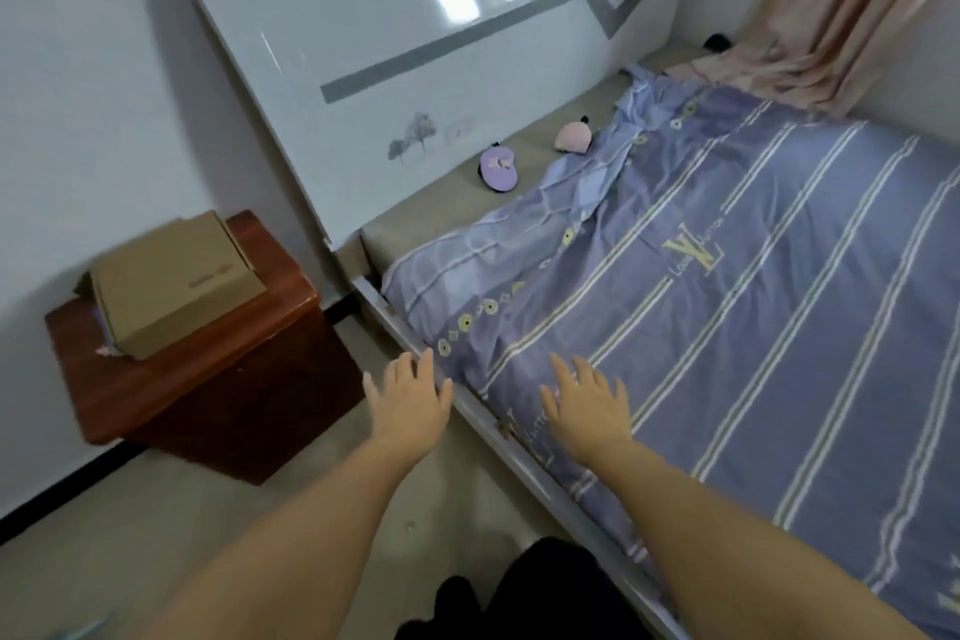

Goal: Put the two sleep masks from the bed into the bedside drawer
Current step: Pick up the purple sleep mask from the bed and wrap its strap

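Two sleep masks lie on the bare beige strip of mattress below the headboard: a purple sleep mask [498,167] on the left and a pink sleep mask [574,137] to its right, against the bunched quilt. The reddish-brown bedside cabinet [228,379] stands left of the bed; its drawer front looks closed. My left hand [410,397] hovers open over the bed's side rail, fingers spread. My right hand [587,405] is open over the quilt's near edge. Both hands hold nothing and are far short of the masks.
A cardboard box [174,283] lies on the cabinet's top. A purple striped quilt [753,306] covers most of the bed. The glossy white headboard [415,46] rises behind the masks. Pink curtains [852,5] hang at the far right corner. Floor shows between cabinet and bed.
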A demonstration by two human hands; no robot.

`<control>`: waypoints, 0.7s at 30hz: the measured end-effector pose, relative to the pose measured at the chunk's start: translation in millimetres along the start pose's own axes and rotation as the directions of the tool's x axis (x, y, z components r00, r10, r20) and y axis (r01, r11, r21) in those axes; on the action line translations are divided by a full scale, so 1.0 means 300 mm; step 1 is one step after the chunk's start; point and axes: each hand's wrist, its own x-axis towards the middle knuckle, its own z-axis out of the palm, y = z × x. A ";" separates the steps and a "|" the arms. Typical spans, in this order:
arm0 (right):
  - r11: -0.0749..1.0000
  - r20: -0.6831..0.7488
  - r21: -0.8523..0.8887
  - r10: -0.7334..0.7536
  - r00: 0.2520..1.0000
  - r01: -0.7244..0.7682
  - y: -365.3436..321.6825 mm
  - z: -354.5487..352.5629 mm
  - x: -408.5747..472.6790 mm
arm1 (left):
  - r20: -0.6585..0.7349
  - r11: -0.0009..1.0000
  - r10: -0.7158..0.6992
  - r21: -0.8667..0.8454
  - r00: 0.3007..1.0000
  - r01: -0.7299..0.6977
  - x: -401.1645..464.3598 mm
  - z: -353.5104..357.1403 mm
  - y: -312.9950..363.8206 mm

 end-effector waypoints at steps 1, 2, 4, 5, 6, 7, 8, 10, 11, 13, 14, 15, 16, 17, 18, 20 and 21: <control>1.000 0.005 -0.001 0.011 1.000 -0.011 -0.006 -0.024 0.067 | 0.012 1.000 0.023 0.010 1.000 -0.023 0.079 -0.013 0.014; 1.000 0.010 -0.006 0.023 1.000 -0.023 -0.006 -0.048 0.137 | 0.033 0.999 0.046 0.018 0.998 -0.047 0.159 -0.025 0.029; 0.999 0.021 -0.028 0.043 0.999 -0.043 0.003 -0.094 0.290 | 0.078 0.995 0.096 0.020 0.992 -0.098 0.323 -0.046 0.064; 0.998 0.032 -0.034 0.048 0.998 -0.047 0.009 -0.115 0.371 | 0.095 0.994 0.110 0.013 0.989 -0.112 0.404 -0.055 0.082; 0.998 0.046 -0.037 0.048 0.998 -0.047 0.013 -0.135 0.455 | 0.107 0.994 0.108 0.005 0.988 -0.109 0.481 -0.064 0.099; 0.998 0.058 -0.042 0.048 0.997 -0.046 0.012 -0.158 0.536 | 0.123 0.995 0.096 -0.001 0.988 -0.096 0.553 -0.077 0.116; 0.998 0.057 -0.041 0.051 0.997 -0.048 0.008 -0.179 0.614 | 0.125 0.996 0.089 -0.004 0.988 -0.090 0.621 -0.088 0.128; 0.998 0.055 -0.034 0.048 0.997 -0.046 -0.010 -0.221 0.771 | 0.131 0.993 0.116 -0.013 0.985 -0.115 0.761 -0.108 0.148; 0.999 0.061 -0.023 0.039 0.997 -0.038 -0.022 -0.241 0.849 | 0.155 0.993 0.114 -0.050 0.981 -0.108 0.833 -0.120 0.153; 0.999 0.068 0.006 0.033 0.997 -0.034 -0.047 -0.276 0.990 | 0.213 0.985 0.104 -0.161 0.971 -0.070 0.968 -0.138 0.167; 0.999 0.073 0.019 0.035 0.997 -0.036 -0.057 -0.287 1.058 | 0.235 0.976 0.104 -0.213 0.966 -0.053 1.037 -0.142 0.174; 0.999 0.082 0.033 0.037 0.996 -0.040 -0.066 -0.295 1.124 | 0.255 0.966 0.102 -0.257 0.962 -0.034 1.106 -0.141 0.182; 0.998 0.092 0.047 0.041 0.995 -0.046 -0.072 -0.296 1.190 | 0.273 0.956 0.102 -0.291 0.957 -0.018 1.178 -0.134 0.191; 0.997 0.108 0.059 0.051 0.993 -0.058 -0.078 -0.289 1.251 | 0.302 0.949 0.101 -0.316 0.948 0.000 1.253 -0.122 0.203; 0.994 0.122 0.074 0.066 0.990 -0.076 -0.084 -0.273 1.311 | 0.335 0.943 0.100 -0.333 0.937 0.019 1.332 -0.105 0.217; 0.987 0.155 0.106 0.100 0.983 -0.117 -0.090 -0.221 1.431 | 0.391 0.939 0.083 -0.339 0.917 0.059 1.497 -0.058 0.253; 0.984 0.172 0.122 0.111 0.979 -0.133 -0.094 -0.186 1.494 | 0.412 0.934 0.069 -0.346 0.908 0.086 1.582 -0.030 0.273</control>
